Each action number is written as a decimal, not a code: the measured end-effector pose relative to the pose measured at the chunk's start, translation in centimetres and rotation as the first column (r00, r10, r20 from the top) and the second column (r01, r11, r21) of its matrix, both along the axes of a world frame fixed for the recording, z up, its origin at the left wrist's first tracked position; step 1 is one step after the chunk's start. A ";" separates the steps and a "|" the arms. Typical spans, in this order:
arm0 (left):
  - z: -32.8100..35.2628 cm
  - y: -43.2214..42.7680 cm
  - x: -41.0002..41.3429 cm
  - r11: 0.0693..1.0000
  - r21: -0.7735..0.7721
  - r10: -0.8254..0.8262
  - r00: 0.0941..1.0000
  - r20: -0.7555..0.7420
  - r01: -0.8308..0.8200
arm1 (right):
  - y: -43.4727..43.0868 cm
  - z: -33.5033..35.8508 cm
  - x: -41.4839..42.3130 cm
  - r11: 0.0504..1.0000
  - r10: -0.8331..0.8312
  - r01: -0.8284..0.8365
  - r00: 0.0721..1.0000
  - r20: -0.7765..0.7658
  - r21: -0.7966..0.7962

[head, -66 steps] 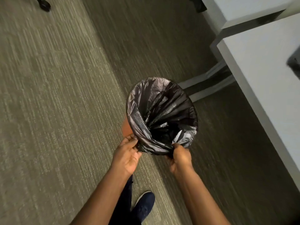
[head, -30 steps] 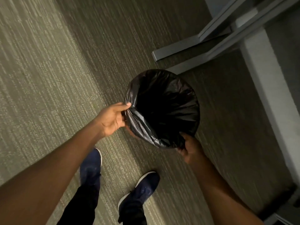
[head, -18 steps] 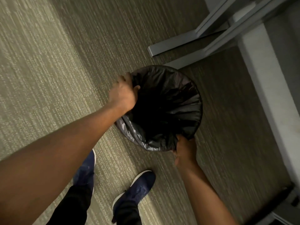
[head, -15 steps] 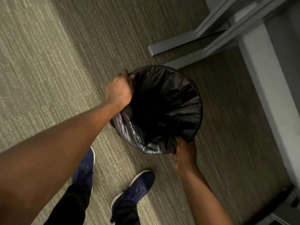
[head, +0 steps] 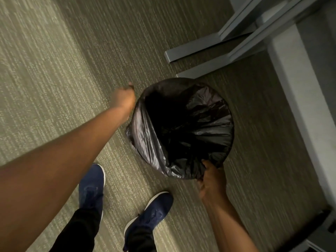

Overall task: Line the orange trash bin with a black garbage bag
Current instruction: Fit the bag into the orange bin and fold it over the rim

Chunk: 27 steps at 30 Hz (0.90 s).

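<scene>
The black garbage bag (head: 183, 128) is spread open over the round mouth of the trash bin and folded down its outside, so the bin's orange wall is hidden. My left hand (head: 123, 99) is curled against the bag's upper left outer fold, fingers closed on the plastic. At the near rim, my right hand (head: 212, 177) pinches the bag's bunched edge from below. The bag's inside is dark and creased.
The bin stands on grey-green carpet. Two grey desk feet (head: 200, 50) lie just beyond it, and a white desk top (head: 298, 106) runs down the right side. My blue shoes (head: 91, 186) stand near and to the left of the bin.
My left hand has slid from the top of the bag's left rim outward and down its outer side. The right hand keeps its grip at the near rim.
</scene>
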State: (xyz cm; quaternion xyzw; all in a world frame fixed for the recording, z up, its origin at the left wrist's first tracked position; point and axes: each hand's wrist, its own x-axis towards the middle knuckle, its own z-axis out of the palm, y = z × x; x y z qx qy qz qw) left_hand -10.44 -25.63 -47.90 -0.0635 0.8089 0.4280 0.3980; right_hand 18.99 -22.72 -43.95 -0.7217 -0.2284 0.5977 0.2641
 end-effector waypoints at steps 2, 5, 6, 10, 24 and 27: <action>1.7 -1.7 1.5 0.999 -0.001 -0.032 0.991 -0.130 0.032 | 0.4 0.0 -0.8 0.999 -0.042 0.042 0.999 -0.003 -0.001; 3.2 -3.9 5.2 0.991 0.021 -0.135 0.991 -0.013 0.135 | 0.6 -0.1 -2.2 0.998 -0.064 0.065 0.996 0.060 -0.019; 3.5 -4.1 6.4 0.990 0.049 -0.135 0.986 0.093 0.131 | 0.6 -0.2 -2.7 0.997 -0.070 0.071 0.994 0.081 -0.017; 3.5 -3.2 8.4 0.947 0.153 0.186 0.871 0.455 -0.282 | 1.3 -0.6 -4.2 0.991 -0.126 0.130 0.986 0.111 -0.028; 0.8 2.3 11.8 0.945 0.276 -0.040 0.780 0.625 -0.173 | 5.3 -3.2 -4.7 0.886 -0.438 0.432 0.899 -0.003 -0.169; 0.3 3.2 12.9 0.922 0.350 -0.087 0.788 0.610 -0.169 | 6.0 -3.5 -4.6 0.878 -0.458 0.452 0.889 0.001 -0.160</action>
